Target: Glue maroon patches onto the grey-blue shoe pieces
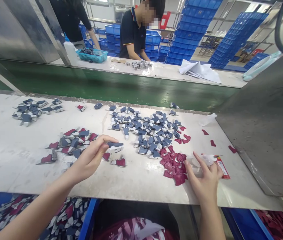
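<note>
My left hand (91,160) pinches a small navy and white plastic part (115,146) between thumb and fingers, just above the table. Below and left of it lies a loose heap of navy, grey and maroon parts (73,143). My right hand (205,176) has its fingers spread at the right edge of a pile of flat maroon pieces (174,163). Beyond those fingers are a translucent whitish object (208,159), too unclear to name, and a red and white packet (223,166), both partly hidden. A large pile of navy and white parts (151,130) lies between the hands, farther back.
A green conveyor belt (101,87) runs behind the white table (136,181). A metal housing (264,133) bounds the right side. Blue bins (87,216) of parts stand below the front edge. Across the belt, two people work beside a turquoise basket (95,58).
</note>
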`<state>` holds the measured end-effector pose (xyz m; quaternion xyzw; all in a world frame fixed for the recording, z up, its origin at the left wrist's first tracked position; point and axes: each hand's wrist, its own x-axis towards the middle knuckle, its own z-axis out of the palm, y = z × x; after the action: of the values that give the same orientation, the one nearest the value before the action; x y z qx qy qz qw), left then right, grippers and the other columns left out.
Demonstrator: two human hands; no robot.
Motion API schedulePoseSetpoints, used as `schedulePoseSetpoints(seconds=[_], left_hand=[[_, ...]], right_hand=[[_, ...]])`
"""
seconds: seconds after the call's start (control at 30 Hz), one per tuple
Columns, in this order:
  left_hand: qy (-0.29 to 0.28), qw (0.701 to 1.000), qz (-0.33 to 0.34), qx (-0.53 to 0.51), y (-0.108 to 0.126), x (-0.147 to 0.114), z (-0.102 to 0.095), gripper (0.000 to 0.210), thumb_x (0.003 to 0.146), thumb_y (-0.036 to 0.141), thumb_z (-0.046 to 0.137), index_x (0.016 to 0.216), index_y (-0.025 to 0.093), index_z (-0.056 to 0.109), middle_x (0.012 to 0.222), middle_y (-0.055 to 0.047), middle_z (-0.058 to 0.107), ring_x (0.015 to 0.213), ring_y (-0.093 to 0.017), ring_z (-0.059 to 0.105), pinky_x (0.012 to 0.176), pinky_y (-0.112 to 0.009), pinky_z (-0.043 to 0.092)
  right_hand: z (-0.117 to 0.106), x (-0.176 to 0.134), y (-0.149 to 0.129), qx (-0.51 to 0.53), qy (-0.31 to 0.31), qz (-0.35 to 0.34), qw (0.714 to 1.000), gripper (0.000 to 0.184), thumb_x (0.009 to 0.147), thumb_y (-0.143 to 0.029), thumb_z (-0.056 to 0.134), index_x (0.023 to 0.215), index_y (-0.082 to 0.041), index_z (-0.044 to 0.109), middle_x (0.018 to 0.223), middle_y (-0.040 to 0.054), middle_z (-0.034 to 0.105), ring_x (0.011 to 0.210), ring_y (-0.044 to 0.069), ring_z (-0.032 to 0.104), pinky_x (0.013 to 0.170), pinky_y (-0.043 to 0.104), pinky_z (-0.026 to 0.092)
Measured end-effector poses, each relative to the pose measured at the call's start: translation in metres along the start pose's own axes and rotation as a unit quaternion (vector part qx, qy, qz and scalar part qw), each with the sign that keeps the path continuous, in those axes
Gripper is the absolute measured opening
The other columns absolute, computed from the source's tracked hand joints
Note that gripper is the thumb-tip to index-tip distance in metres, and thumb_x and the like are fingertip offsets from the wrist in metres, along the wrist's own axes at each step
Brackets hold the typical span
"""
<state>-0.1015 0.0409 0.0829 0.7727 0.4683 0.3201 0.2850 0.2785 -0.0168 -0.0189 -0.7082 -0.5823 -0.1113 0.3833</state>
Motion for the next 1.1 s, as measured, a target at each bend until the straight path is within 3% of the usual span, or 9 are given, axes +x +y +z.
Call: schedulePoseSetpoints(seconds=[0.13, 0.27, 0.37, 0.5, 0.6, 0.7, 0.83, 1.0, 1.1], left_hand=[[-0.005, 1.000, 0.002, -0.012, -0.001, 0.001, 0.000, 0.040, 0.103, 0.047, 0.025, 0.106, 0.023, 0.058, 0.101, -0.009, 0.066, 0.095, -0.023, 0.062, 0.086, -0.036, 0.050], [-0.008, 0.993, -0.063, 0.102, -0.030, 0.015, -0.040, 0.046, 0.103, 0.047, 0.023, 0.108, 0.020, 0.059, 0.107, -0.010, 0.066, 0.102, -0.024, 0.060, 0.091, -0.041, 0.049], [0.061, 0.925, -0.206, 0.315, -0.061, 0.033, -0.094, 0.049, 0.103, 0.044, 0.020, 0.115, 0.016, 0.058, 0.117, -0.010, 0.065, 0.116, -0.029, 0.054, 0.102, -0.053, 0.040], [0.081, 0.873, -0.271, 0.398, -0.094, 0.048, -0.157, 0.066, 0.100, 0.057, 0.015, 0.101, 0.011, 0.062, 0.106, -0.012, 0.067, 0.126, -0.044, 0.042, 0.098, -0.074, 0.027], [0.047, 0.836, -0.286, 0.467, -0.109, 0.053, -0.186, 0.086, 0.097, 0.064, -0.001, 0.104, 0.007, 0.064, 0.122, -0.013, 0.062, 0.132, -0.046, 0.032, 0.099, -0.080, 0.018], [0.125, 0.801, -0.272, 0.518, -0.114, 0.067, -0.196, 0.093, 0.098, 0.061, -0.006, 0.113, -0.001, 0.061, 0.151, -0.021, 0.035, 0.139, -0.050, 0.018, 0.105, -0.078, 0.007], [0.199, 0.828, -0.174, 0.495, -0.093, 0.121, -0.168, 0.076, 0.103, 0.050, 0.004, 0.128, -0.003, 0.052, 0.156, -0.021, 0.027, 0.141, -0.046, 0.020, 0.110, -0.071, 0.009], [-0.010, 0.906, -0.070, 0.418, -0.051, 0.237, -0.072, 0.067, 0.103, 0.045, 0.011, 0.139, -0.001, 0.044, 0.142, -0.018, 0.049, 0.133, -0.043, 0.038, 0.105, -0.062, 0.024], [-0.103, 0.918, -0.011, 0.382, -0.035, 0.303, 0.002, 0.051, 0.096, 0.042, 0.048, 0.138, 0.015, 0.053, 0.138, -0.016, 0.057, 0.130, -0.039, 0.045, 0.107, -0.056, 0.028]], right_hand=[[0.000, -0.001, 0.000, 0.001, -0.002, 0.006, 1.000, 0.052, 0.086, -0.059, 0.058, 0.117, -0.020, 0.071, 0.119, 0.0164, 0.057, 0.120, 0.036, 0.049, 0.106, 0.058, 0.032], [0.000, -0.002, 0.001, -0.005, 0.001, 0.008, 1.000, 0.054, 0.087, -0.061, 0.056, 0.116, -0.020, 0.071, 0.119, 0.0164, 0.057, 0.121, 0.037, 0.048, 0.106, 0.058, 0.033], [0.000, -0.002, 0.000, -0.004, -0.002, -0.001, 1.000, 0.055, 0.087, -0.063, 0.055, 0.117, -0.020, 0.071, 0.118, 0.0164, 0.057, 0.119, 0.037, 0.049, 0.106, 0.059, 0.032], [0.000, -0.001, -0.004, 0.002, -0.009, -0.012, 1.000, 0.055, 0.088, -0.063, 0.053, 0.117, -0.019, 0.071, 0.117, 0.0167, 0.056, 0.116, 0.036, 0.049, 0.105, 0.060, 0.031], [0.000, 0.001, -0.008, 0.004, -0.016, -0.012, 1.000, 0.055, 0.089, -0.062, 0.052, 0.117, -0.019, 0.071, 0.114, 0.0163, 0.056, 0.115, 0.036, 0.048, 0.104, 0.058, 0.032], [0.000, 0.002, -0.009, 0.005, -0.026, -0.003, 1.000, 0.055, 0.089, -0.063, 0.051, 0.117, -0.020, 0.070, 0.111, 0.0150, 0.056, 0.111, 0.035, 0.049, 0.104, 0.057, 0.032], [-0.001, 0.003, -0.006, 0.009, -0.038, 0.002, 0.999, 0.051, 0.088, -0.059, 0.055, 0.121, -0.022, 0.068, 0.103, 0.0114, 0.054, 0.100, 0.031, 0.052, 0.101, 0.056, 0.034], [-0.002, 0.003, -0.004, 0.022, -0.055, 0.035, 0.998, 0.045, 0.088, -0.052, 0.060, 0.125, -0.027, 0.066, 0.105, 0.0105, 0.053, 0.101, 0.031, 0.052, 0.092, 0.050, 0.043], [-0.002, 0.003, -0.005, 0.030, -0.064, 0.049, 0.996, 0.043, 0.089, -0.048, 0.061, 0.127, -0.029, 0.064, 0.115, 0.0117, 0.053, 0.108, 0.032, 0.052, 0.092, 0.050, 0.044]])
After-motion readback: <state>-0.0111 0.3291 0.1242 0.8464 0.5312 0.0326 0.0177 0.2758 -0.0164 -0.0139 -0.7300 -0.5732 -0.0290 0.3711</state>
